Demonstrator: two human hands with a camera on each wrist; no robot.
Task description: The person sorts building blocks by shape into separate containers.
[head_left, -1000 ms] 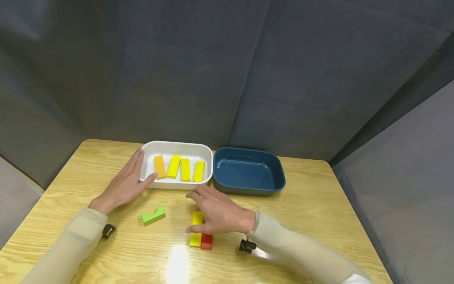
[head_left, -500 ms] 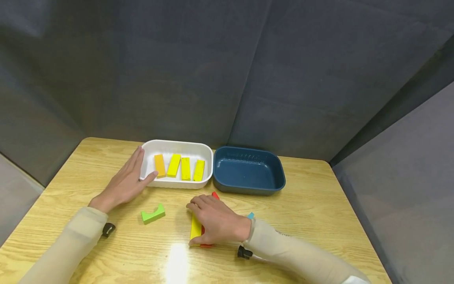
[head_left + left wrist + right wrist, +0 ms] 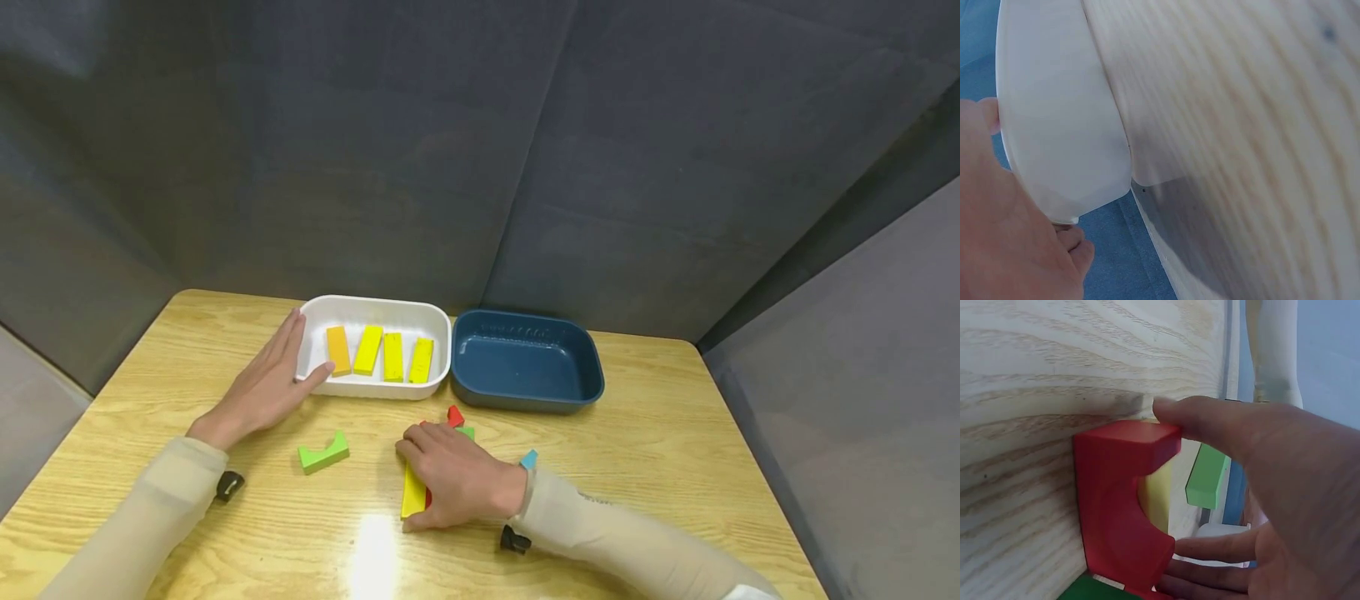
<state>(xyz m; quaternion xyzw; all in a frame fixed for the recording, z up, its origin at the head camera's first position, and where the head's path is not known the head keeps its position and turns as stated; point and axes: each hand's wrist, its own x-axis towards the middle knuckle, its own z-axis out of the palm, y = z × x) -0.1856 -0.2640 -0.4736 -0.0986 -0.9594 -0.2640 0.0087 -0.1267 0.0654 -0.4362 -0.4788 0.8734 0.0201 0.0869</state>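
Head view: left hand (image 3: 261, 393), fingers straight, touches a white tray (image 3: 401, 318); right hand (image 3: 461, 473), grip unclear, has a yellow block (image 3: 413, 494) beneath its fingers.

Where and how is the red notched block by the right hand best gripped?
Probably by its two raised ends, from above: the red notched block opens upward between them, and the yellow block beside it may hamper a sideways pinch.

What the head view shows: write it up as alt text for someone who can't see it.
A person's right hand curls over a yellow block on a wooden table. The left hand rests against a white tray holding one orange block and three yellow ones. A blue tray sits beside it, and a notched green block lies between the hands.
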